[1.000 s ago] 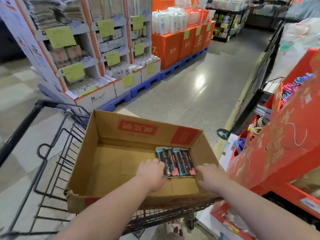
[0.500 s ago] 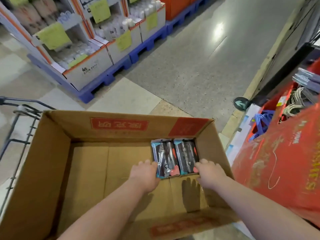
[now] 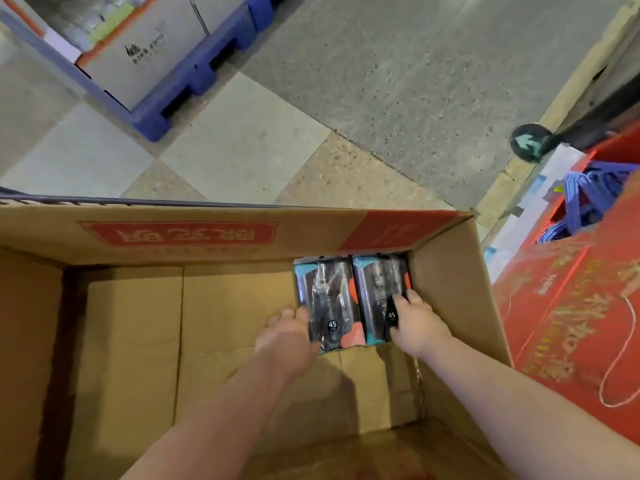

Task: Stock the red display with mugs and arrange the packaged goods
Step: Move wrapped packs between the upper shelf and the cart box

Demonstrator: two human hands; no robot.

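Note:
Two dark, film-wrapped packages with teal and orange corners lie side by side in the far right corner of an open cardboard box (image 3: 207,237). My left hand (image 3: 289,336) grips the near left edge of the left package (image 3: 327,299), fingers curled under its side. My right hand (image 3: 417,323) lies on the near right part of the right package (image 3: 377,289), fingers curled over its edge. Both packages carry a round "45" label. The red display (image 3: 568,306) stands just right of the box.
Blue hangers (image 3: 585,199) sit in a compartment of the red display. Across the tiled floor, a white carton display rests on a blue pallet (image 3: 194,81) at the upper left. A green arrow sticker (image 3: 528,143) marks the floor.
My head has tipped down and moved closer to the box. My right hand has slid from the package's side onto its top, and my left hand has closed round the left package's edge.

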